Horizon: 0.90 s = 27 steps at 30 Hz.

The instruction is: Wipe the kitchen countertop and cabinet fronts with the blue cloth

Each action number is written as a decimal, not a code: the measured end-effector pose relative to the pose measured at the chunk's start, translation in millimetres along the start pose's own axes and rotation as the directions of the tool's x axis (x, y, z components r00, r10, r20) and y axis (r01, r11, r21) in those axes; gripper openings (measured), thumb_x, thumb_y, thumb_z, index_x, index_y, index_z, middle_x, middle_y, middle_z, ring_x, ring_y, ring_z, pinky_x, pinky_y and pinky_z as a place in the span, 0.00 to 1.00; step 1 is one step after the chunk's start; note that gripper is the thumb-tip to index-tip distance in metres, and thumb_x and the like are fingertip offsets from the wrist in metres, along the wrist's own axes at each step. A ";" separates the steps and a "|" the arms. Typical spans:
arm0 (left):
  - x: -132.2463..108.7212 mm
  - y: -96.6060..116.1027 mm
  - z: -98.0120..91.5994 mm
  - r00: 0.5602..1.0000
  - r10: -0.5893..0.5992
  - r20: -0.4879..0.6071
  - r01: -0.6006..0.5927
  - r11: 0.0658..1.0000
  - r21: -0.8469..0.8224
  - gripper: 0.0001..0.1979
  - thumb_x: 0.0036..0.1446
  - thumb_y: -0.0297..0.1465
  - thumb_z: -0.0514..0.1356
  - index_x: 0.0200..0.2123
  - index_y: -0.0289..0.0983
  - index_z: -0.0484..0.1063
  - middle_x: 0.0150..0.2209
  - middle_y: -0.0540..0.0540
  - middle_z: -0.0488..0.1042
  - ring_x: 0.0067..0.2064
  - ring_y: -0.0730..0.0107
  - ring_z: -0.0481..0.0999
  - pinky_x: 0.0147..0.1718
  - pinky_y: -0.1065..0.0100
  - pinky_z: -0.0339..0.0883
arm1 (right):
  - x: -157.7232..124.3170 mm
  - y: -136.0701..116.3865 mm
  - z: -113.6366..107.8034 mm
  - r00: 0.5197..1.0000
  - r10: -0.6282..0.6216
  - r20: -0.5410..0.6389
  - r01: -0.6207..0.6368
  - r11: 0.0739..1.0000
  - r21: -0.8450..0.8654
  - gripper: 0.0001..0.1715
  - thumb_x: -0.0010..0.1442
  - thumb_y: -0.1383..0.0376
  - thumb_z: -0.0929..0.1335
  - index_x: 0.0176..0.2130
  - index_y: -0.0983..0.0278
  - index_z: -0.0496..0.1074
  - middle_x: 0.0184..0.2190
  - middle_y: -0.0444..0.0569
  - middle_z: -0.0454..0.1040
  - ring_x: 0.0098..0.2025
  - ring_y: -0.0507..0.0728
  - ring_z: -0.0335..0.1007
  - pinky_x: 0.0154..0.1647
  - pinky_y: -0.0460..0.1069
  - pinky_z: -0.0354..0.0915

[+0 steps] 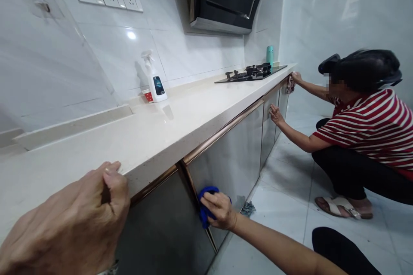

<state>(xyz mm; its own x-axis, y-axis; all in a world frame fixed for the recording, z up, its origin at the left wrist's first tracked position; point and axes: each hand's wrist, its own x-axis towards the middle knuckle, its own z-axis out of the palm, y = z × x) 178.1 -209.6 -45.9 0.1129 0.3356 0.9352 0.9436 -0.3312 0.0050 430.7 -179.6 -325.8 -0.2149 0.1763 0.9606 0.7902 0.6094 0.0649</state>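
My left hand (80, 219) is closed in a loose fist at the front edge of the pale countertop (180, 114). Its thumb lies against the curled index finger, and nothing shows between them; the palm side is hidden. Lower down, my right hand (219, 210) grips a blue cloth (204, 219). The cloth presses against the copper-trimmed edge of a grey cabinet door (232, 150), where it meets a darker cabinet front (155, 223).
A white spray bottle (158, 88) stands by a red-and-white container (148, 96). A gas hob (250, 74) and teal bottle (269, 54) are farther along. A crouching person (371, 129) holds a cloth (291, 85) at the cabinets. A grey-green rag (248, 209) lies on the floor.
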 end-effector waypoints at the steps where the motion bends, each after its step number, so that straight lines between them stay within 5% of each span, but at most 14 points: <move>1: 1.3 2.1 -1.4 0.999 0.048 -0.022 -0.047 0.996 0.074 0.14 0.57 0.35 0.61 0.43 0.37 0.82 0.21 0.46 0.63 0.28 0.64 0.51 0.31 0.62 0.44 | -14.8 -2.7 -1.8 0.999 -0.003 0.034 0.002 1.000 0.014 0.35 0.61 0.62 0.64 0.66 0.67 0.67 0.48 0.56 0.79 0.36 0.61 0.76 0.28 0.55 0.73; 4: 6.7 10.8 -6.9 0.980 0.179 -0.089 -0.158 0.966 0.207 0.15 0.59 0.32 0.60 0.46 0.36 0.82 0.20 0.46 0.65 0.27 0.63 0.51 0.27 0.65 0.42 | -38.2 -6.2 -3.7 0.997 -0.009 0.082 0.005 0.999 0.045 0.30 0.62 0.63 0.64 0.62 0.63 0.71 0.47 0.55 0.79 0.36 0.59 0.77 0.27 0.52 0.72; 7: 11.9 18.3 -10.3 0.947 0.276 -0.167 -0.232 0.942 0.245 0.14 0.58 0.29 0.61 0.46 0.35 0.81 0.19 0.47 0.66 0.25 0.65 0.49 0.26 0.67 0.42 | -26.3 0.0 -1.5 0.998 -0.021 0.061 0.017 0.998 0.069 0.21 0.63 0.66 0.64 0.55 0.61 0.73 0.44 0.53 0.80 0.32 0.56 0.76 0.27 0.51 0.71; 11: 14.3 20.1 -9.0 0.895 0.377 -0.237 -0.284 0.893 0.349 0.08 0.57 0.27 0.61 0.39 0.36 0.80 0.20 0.49 0.69 0.23 0.66 0.53 0.23 0.67 0.45 | 25.3 11.4 -6.7 0.997 -0.073 0.005 0.072 0.988 0.133 0.13 0.64 0.66 0.64 0.47 0.63 0.73 0.39 0.50 0.80 0.32 0.54 0.77 0.28 0.48 0.72; 15: 13.4 20.2 -8.8 0.890 0.398 -0.223 -0.290 0.871 0.397 0.05 0.57 0.28 0.60 0.35 0.38 0.77 0.21 0.49 0.71 0.24 0.64 0.60 0.22 0.66 0.48 | 91.2 7.6 -25.9 1.000 -0.003 -0.031 0.009 0.976 0.218 0.20 0.64 0.66 0.64 0.54 0.62 0.72 0.45 0.53 0.79 0.47 0.55 0.79 0.45 0.50 0.77; 21: 12.3 21.5 -9.6 0.940 0.299 -0.164 -0.232 0.914 0.334 0.09 0.60 0.30 0.58 0.36 0.39 0.80 0.21 0.49 0.71 0.24 0.65 0.59 0.25 0.66 0.45 | 148.8 -17.8 -17.6 0.996 0.002 0.086 -0.016 0.987 0.161 0.22 0.68 0.58 0.64 0.59 0.57 0.72 0.55 0.53 0.75 0.54 0.59 0.75 0.54 0.54 0.74; 24: 8.2 18.8 -7.7 0.971 0.219 -0.093 -0.184 0.940 0.289 0.11 0.60 0.32 0.58 0.39 0.40 0.82 0.21 0.48 0.69 0.26 0.64 0.56 0.29 0.64 0.42 | 141.2 -30.2 2.4 0.994 0.067 0.084 -0.073 0.995 0.072 0.21 0.69 0.55 0.64 0.57 0.56 0.73 0.53 0.53 0.74 0.51 0.61 0.74 0.52 0.57 0.73; 27: 1.6 17.1 -2.9 0.999 0.032 0.026 -0.033 0.999 0.018 0.17 0.64 0.33 0.55 0.49 0.38 0.81 0.31 0.42 0.75 0.33 0.59 0.64 0.36 0.62 0.49 | 114.4 -39.4 18.5 0.984 0.146 0.099 -0.149 0.988 0.029 0.19 0.69 0.54 0.64 0.54 0.54 0.75 0.49 0.52 0.75 0.49 0.61 0.73 0.52 0.57 0.72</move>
